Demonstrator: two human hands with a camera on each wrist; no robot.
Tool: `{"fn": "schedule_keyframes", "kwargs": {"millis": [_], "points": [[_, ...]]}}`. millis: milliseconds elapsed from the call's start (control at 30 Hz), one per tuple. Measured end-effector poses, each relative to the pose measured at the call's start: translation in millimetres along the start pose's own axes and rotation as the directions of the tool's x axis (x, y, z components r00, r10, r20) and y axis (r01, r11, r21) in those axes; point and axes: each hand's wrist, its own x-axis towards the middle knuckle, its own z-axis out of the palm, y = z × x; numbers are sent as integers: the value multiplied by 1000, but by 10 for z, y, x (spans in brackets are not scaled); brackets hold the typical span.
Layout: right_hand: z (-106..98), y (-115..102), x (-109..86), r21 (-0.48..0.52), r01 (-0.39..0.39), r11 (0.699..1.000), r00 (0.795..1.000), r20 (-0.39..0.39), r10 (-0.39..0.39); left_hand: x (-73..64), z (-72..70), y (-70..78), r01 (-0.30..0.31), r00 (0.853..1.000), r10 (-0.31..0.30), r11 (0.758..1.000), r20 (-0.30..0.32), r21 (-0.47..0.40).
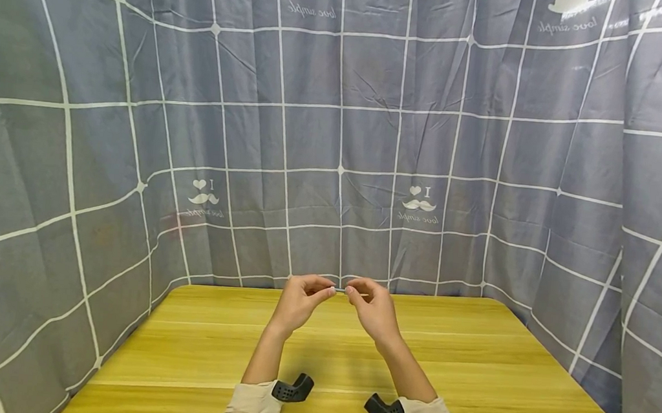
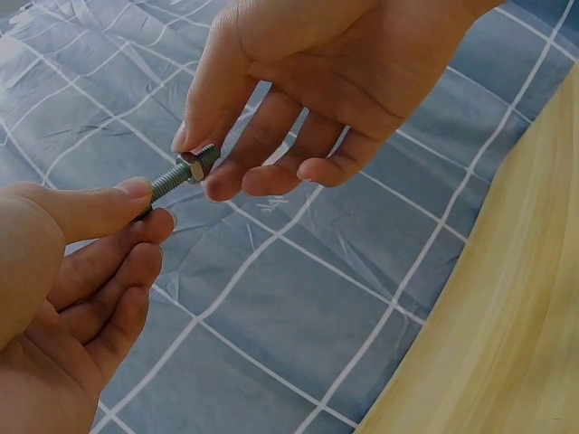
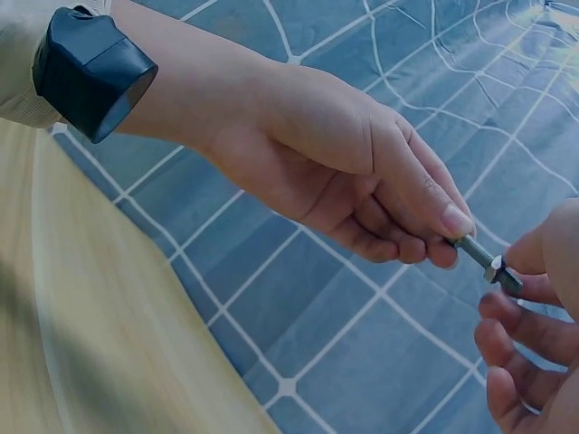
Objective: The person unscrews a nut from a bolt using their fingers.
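My left hand [image 1: 298, 304] pinches a metal bolt [image 2: 169, 183] between thumb and fingers, hiding its head end. A hex nut [image 2: 197, 169] sits around the threaded shaft near the free end, and a short piece of thread sticks out past it. My right hand [image 1: 374, 310] holds the nut between thumb and index finger, its other fingers loosely bent. From the right wrist view, the bolt slants down to the right between both hands, with the nut [image 3: 494, 268] beside the right fingertips. In the head view the bolt is only a thin sliver.
A yellow wood-grain table [image 1: 331, 355] lies below the raised hands. Grey curtains [image 1: 371, 138] with white grid lines enclose its back and sides. Black wrist devices [image 1: 293, 388] are worn at both beige sleeve cuffs.
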Motion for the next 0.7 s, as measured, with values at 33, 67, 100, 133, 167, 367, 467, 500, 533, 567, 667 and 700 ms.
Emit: {"fn": "schedule_keyframes", "kwargs": {"millis": [33, 67, 100, 133, 167, 367, 467, 500, 533, 567, 667, 700], "points": [[0, 0, -2, 1, 1, 1000, 1000, 4, -1, -1, 1, -2, 0, 1000, 0, 1000, 0, -3], [-1, 4, -2, 2, 8, 1000, 1000, 10, -8, -1, 2, -3, -2, 1000, 2, 1000, 0, -5], [-1, 6, -6, 6, 16, 1000, 1000, 15, -16, -1, 2, -4, -5, 1000, 5, 1000, 1, -8], [-1, 7, -6, 10, 22, 1000, 1000, 20, -22, -2, 2, -4, -5, 1000, 5, 1000, 2, -10], [0, 7, -5, 15, 26, 1000, 999, 27, -26, -2, 1, -4, -5, 1000, 5, 1000, 2, -10], [8, 0, -8, 13, 72, 997, 997, 25, -73, -4, -1, 24, 3, 1000, -3, 1000, 0, 7], [23, -11, -3, 31, 70, 997, 997, 14, -71, -5, -1, 36, -4, 1000, 4, 1000, -3, 6], [24, -14, -3, 31, 63, 998, 998, 7, -63, -4, -1, 34, -8, 1000, 8, 1000, -4, 6], [24, -15, -2, 33, 49, 998, 999, -1, -49, -4, 2, 30, -15, 1000, 15, 1000, -7, 4], [24, -10, 2, 34, 36, 999, 999, -8, -36, -2, 4, 24, -17, 1000, 17, 1000, -9, 4], [10, 3, 4, 34, 7, 999, 1000, -6, -7, 4, 10, 4, -16, 1000, 16, 1000, -12, 3], [8, 5, 5, 29, 9, 1000, 1000, -7, -9, 5, 10, 1, -11, 1000, 11, 1000, -11, -1]]}}
